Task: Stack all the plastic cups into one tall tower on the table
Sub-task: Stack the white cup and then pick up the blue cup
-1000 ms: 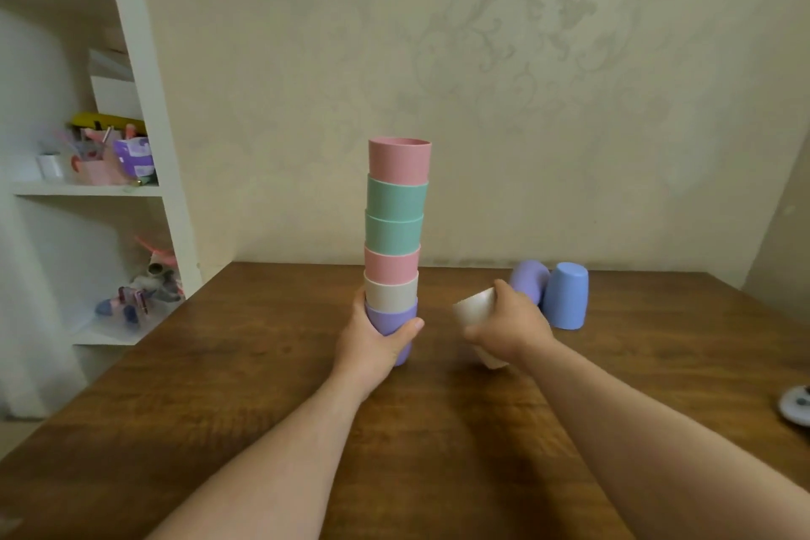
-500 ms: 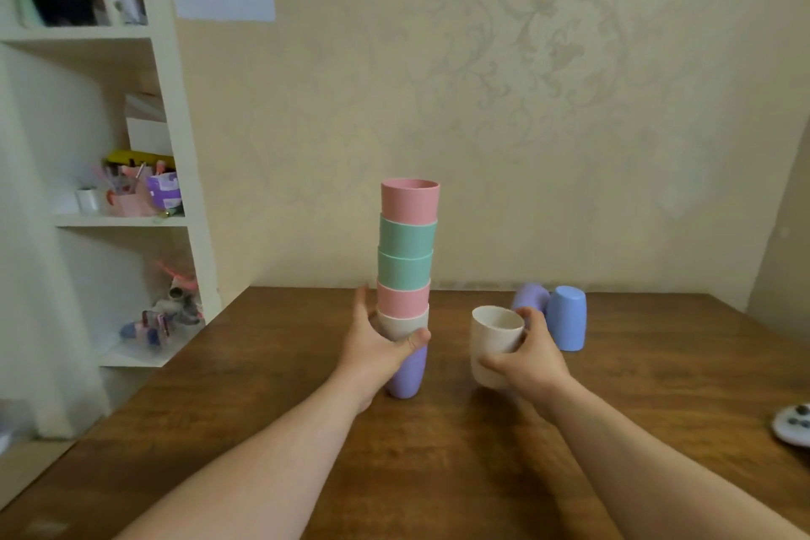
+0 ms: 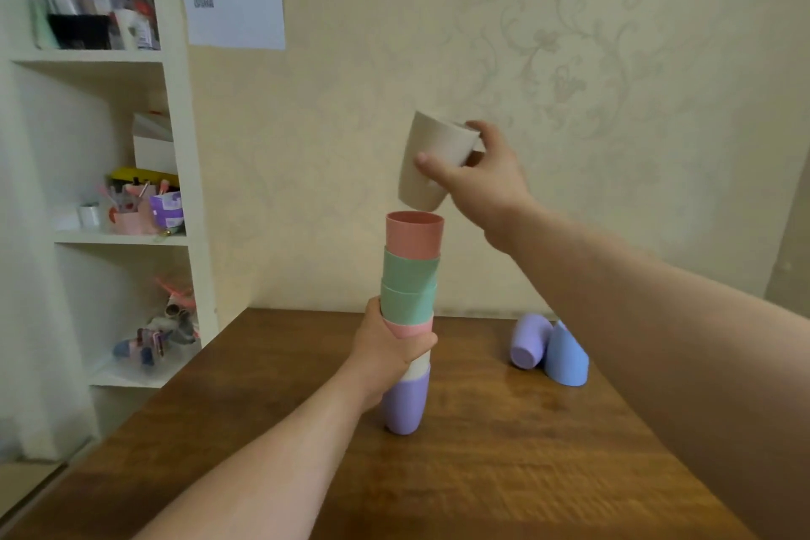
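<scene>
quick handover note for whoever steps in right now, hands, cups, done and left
Left hand: gripping the nested tower of plastic cups at mid-height, its base on the wooden table.
Right hand: holding a tilted beige plastic cup just above the pink top cup.
Done: six cups stacked.
Left: seat the beige cup, then add the lilac cup and the blue cup by the wall.
</scene>
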`<state>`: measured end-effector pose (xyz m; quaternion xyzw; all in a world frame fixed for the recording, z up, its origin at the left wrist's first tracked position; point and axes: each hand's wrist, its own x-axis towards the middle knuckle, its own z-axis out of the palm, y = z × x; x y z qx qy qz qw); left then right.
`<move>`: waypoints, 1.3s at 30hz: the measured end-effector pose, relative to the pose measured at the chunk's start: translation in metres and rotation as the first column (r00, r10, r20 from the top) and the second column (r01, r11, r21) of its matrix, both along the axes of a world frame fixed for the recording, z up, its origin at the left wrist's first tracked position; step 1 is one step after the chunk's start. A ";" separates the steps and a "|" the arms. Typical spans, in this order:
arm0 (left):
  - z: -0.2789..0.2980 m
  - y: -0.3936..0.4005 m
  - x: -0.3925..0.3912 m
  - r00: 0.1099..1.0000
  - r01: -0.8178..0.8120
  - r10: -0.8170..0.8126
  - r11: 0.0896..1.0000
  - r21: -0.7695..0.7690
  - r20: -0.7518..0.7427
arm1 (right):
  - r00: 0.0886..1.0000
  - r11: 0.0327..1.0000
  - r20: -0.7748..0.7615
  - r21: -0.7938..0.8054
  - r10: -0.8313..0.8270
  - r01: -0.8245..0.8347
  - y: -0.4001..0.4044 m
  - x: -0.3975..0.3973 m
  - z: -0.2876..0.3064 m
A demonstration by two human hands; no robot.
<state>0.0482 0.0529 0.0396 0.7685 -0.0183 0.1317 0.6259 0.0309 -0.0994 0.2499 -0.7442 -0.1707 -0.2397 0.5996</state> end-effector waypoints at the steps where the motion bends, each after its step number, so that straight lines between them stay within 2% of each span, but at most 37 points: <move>1: 0.000 -0.001 -0.002 1.000 0.003 -0.003 1.000 -0.005 0.009 | 1.000 0.999 -0.003 -0.034 0.014 -0.015 0.007 0.001 -0.003; 6: 0.000 -0.002 -0.003 1.000 -0.009 0.009 1.000 -0.014 0.026 | 0.997 0.988 -0.067 -0.152 0.025 -0.035 0.025 0.015 -0.029; 10: -0.003 -0.007 0.001 0.999 -0.023 0.025 0.999 -0.038 0.037 | 0.993 0.993 -0.108 -0.098 0.048 -0.059 0.023 0.019 -0.048; 15: -0.005 -0.012 0.008 0.999 -0.018 0.021 0.998 -0.058 0.048 | 0.973 0.987 -0.174 -0.015 0.153 -0.158 0.011 0.027 -0.062; 19: -0.005 -0.020 0.021 1.000 -0.012 0.013 0.999 -0.034 0.027 | 0.972 0.980 -0.175 -0.089 0.159 -0.177 -0.004 0.030 -0.066; 22: -0.006 -0.029 0.034 0.999 -0.014 0.014 1.000 -0.007 0.030 | 0.969 0.960 -0.197 -0.206 0.149 -0.189 -0.030 0.036 -0.073; 25: -0.008 -0.038 0.041 0.998 0.024 -0.020 0.998 -0.062 0.059 | 0.972 0.945 -0.235 -0.315 0.007 -0.083 -0.075 0.047 -0.093; 27: -0.011 -0.044 0.047 0.997 0.026 -0.019 0.994 -0.102 0.076 | 0.957 0.885 -0.235 -0.463 -0.168 0.042 -0.111 0.059 -0.113; 29: -0.013 -0.053 0.055 0.996 0.019 -0.006 0.990 -0.139 0.089 | 0.904 0.724 -0.217 -0.677 -0.369 0.133 -0.145 0.077 -0.136; 31: -0.015 -0.061 0.064 0.995 0.025 -0.010 0.988 -0.155 0.099 | 0.847 0.558 -0.200 -0.819 -0.492 0.132 -0.168 0.092 -0.158; 33: -0.016 -0.066 0.071 0.993 0.034 -0.015 0.987 -0.158 0.118 | 0.816 0.485 -0.205 -0.868 -0.541 0.104 -0.180 0.102 -0.178; 35: -0.018 -0.070 0.077 0.992 0.045 -0.025 0.986 -0.158 0.124 | 0.790 0.471 -0.215 -0.876 -0.575 0.105 -0.185 0.106 -0.194; 39: -0.020 -0.072 0.083 0.991 0.058 -0.034 0.982 -0.180 0.131 | 0.733 0.564 -0.289 -0.811 -0.616 0.154 -0.191 0.119 -0.211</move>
